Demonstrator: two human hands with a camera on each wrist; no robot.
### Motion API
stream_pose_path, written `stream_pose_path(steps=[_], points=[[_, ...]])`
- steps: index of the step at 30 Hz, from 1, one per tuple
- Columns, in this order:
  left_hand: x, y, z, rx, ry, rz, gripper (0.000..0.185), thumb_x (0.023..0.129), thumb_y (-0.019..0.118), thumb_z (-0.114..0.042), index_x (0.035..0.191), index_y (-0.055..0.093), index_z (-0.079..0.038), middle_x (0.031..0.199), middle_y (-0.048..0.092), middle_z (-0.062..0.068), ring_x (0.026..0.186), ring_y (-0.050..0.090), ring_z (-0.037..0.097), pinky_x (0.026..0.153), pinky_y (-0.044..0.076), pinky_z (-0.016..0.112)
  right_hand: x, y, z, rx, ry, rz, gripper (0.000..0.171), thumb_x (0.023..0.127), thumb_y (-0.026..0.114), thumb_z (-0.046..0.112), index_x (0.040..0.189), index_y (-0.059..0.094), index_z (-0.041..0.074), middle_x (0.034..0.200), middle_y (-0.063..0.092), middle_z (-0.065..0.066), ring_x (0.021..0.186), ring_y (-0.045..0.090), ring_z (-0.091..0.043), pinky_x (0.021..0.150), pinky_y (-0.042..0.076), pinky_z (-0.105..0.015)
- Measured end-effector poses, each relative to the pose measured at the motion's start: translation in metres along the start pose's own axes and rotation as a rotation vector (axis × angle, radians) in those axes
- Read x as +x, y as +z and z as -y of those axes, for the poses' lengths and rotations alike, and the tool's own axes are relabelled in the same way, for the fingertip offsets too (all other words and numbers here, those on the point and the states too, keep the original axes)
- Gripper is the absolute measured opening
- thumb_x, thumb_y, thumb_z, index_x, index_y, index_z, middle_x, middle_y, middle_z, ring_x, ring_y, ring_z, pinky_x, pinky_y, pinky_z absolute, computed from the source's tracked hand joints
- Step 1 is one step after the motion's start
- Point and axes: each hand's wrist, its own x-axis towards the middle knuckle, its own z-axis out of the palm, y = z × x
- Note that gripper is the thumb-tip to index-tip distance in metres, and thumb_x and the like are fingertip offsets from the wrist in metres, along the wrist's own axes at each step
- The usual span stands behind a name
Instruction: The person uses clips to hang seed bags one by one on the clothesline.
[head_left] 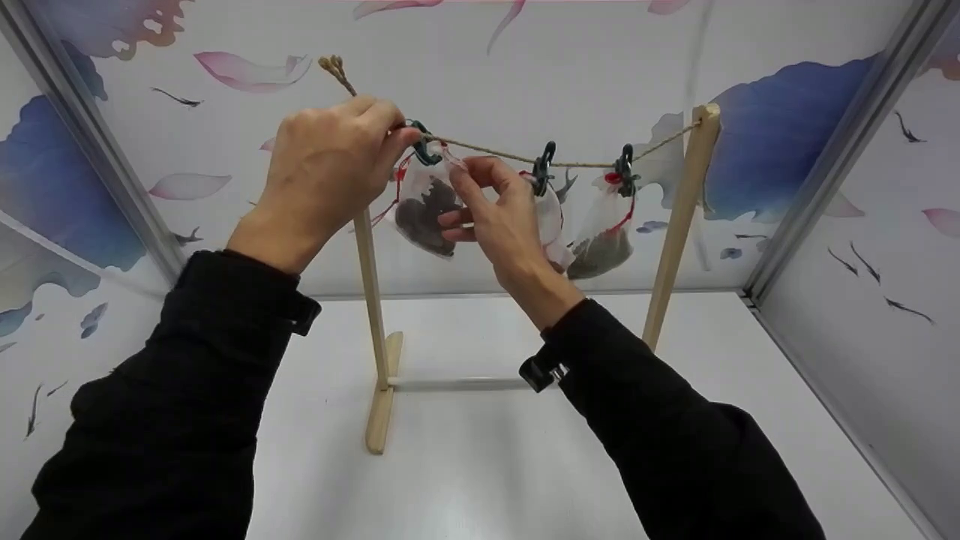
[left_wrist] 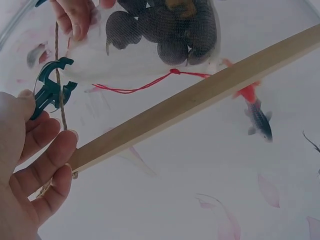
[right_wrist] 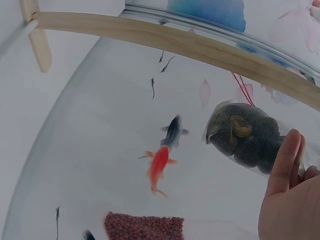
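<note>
My left hand point(head_left: 322, 161) pinches the handles of a dark green clothes clip point(left_wrist: 50, 85) at the left end of a twine line point(head_left: 495, 154). In the left wrist view the clip's jaws stand parted, with the twine running across them. My right hand point(head_left: 502, 217) pinches the gathered top of a white mesh drawstring bag point(head_left: 427, 217) just beside the clip. Dark round pieces and one brownish piece fill the bag's bottom in the right wrist view. A red drawstring point(left_wrist: 175, 72) trails from the bag.
A wooden post point(head_left: 679, 225) and a left post point(head_left: 371, 292) carry the twine. Two more clips point(head_left: 544, 169) hold mesh bags on it, one bag point(head_left: 604, 251) with greenish contents. A white rod point(head_left: 457, 383) runs low between the posts. Patterned panels surround the white table point(head_left: 450, 480).
</note>
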Motion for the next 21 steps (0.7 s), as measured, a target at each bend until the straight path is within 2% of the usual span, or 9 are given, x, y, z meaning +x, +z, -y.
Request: stream_pose_path(steps=[3, 6, 9, 13, 17, 21], points=[[0.000, 0.001, 0.000, 0.015, 0.023, -0.028, 0.035, 0.104, 0.060, -0.030, 0.093, 0.071, 0.001, 0.079, 0.069, 0.015, 0.054, 0.057, 0.034, 0.049, 0.045, 0.043, 0.001, 0.000, 0.001, -0.003, -0.019, 0.002, 0.021, 0.101, 0.065, 0.019, 0.117, 0.066, 0.006, 0.105, 0.057, -0.010, 0.065, 0.069, -0.025, 0.062, 0.060, -0.035], [0.001, 0.002, 0.000, 0.005, 0.041, -0.021, 0.034, 0.104, 0.060, -0.029, 0.093, 0.071, 0.002, 0.079, 0.069, 0.015, 0.055, 0.058, 0.032, 0.049, 0.045, 0.042, 0.001, -0.001, 0.000, -0.015, -0.041, 0.001, 0.019, 0.102, 0.064, 0.018, 0.117, 0.066, 0.006, 0.105, 0.057, -0.010, 0.066, 0.069, -0.024, 0.062, 0.060, -0.035], [0.001, 0.003, -0.002, -0.003, 0.036, 0.003, 0.033, 0.103, 0.061, -0.028, 0.094, 0.072, 0.001, 0.077, 0.068, 0.014, 0.057, 0.059, 0.032, 0.050, 0.046, 0.042, 0.001, -0.001, 0.000, -0.010, -0.061, -0.004, 0.018, 0.102, 0.064, 0.018, 0.116, 0.066, 0.006, 0.105, 0.057, -0.010, 0.067, 0.069, -0.025, 0.062, 0.060, -0.035], [0.000, 0.006, -0.004, -0.003, 0.009, 0.020, 0.034, 0.104, 0.060, -0.030, 0.098, 0.071, 0.002, 0.084, 0.070, 0.016, 0.060, 0.061, 0.035, 0.053, 0.049, 0.045, 0.001, -0.001, -0.001, 0.005, -0.073, -0.015, 0.018, 0.101, 0.065, 0.020, 0.114, 0.067, 0.007, 0.104, 0.057, -0.010, 0.067, 0.069, -0.025, 0.061, 0.060, -0.035], [-0.002, 0.006, -0.007, 0.023, -0.006, 0.077, 0.041, 0.106, 0.055, -0.035, 0.106, 0.068, 0.004, 0.095, 0.071, 0.019, 0.063, 0.061, 0.038, 0.056, 0.052, 0.048, 0.000, -0.001, -0.002, 0.004, -0.076, -0.019, 0.020, 0.101, 0.064, 0.020, 0.115, 0.067, 0.005, 0.105, 0.058, -0.009, 0.066, 0.068, -0.024, 0.061, 0.060, -0.035], [-0.004, 0.006, -0.011, 0.048, -0.019, 0.160, 0.047, 0.107, 0.051, -0.040, 0.115, 0.064, 0.005, 0.100, 0.067, 0.020, 0.064, 0.060, 0.038, 0.057, 0.054, 0.048, -0.003, -0.002, -0.003, 0.006, -0.056, -0.020, 0.022, 0.101, 0.065, 0.019, 0.116, 0.066, 0.003, 0.105, 0.057, -0.010, 0.065, 0.067, -0.023, 0.060, 0.060, -0.034]])
